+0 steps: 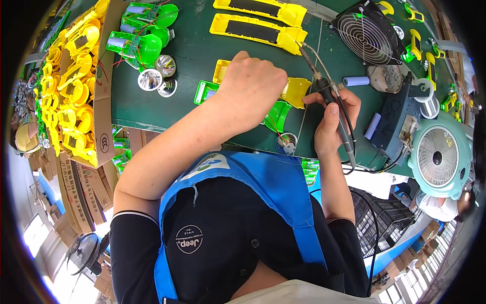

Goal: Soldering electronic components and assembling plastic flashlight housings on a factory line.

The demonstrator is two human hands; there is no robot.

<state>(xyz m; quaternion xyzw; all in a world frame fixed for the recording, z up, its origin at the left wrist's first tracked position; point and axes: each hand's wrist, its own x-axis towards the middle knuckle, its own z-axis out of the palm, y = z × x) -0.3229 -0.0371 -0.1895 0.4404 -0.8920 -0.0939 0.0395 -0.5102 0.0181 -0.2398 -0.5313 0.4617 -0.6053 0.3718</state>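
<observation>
My right hand (334, 116) grips a soldering iron (342, 129) like a pen. The iron's thin tip points away from me, up to the end of a long yellow casing (243, 28) with a black strip. My left hand (253, 91) is curled, back up, over another yellow casing (295, 92); its fingers are hidden underneath, so what they hold does not show. A green casing (204, 92) pokes out left of that wrist. To its right lies a green housing (277, 117), with thin red wires running to a round silver lamp cup (287, 144).
A cardboard box (104, 96) of yellow parts stands at left. Near it lie green lamp bodies (147, 48) with wires, and silver reflectors (150, 80). On the right are a black fan (360, 33), blue cylindrical cells (356, 81), a dark soldering station (394, 121) and a pale green fan (438, 152).
</observation>
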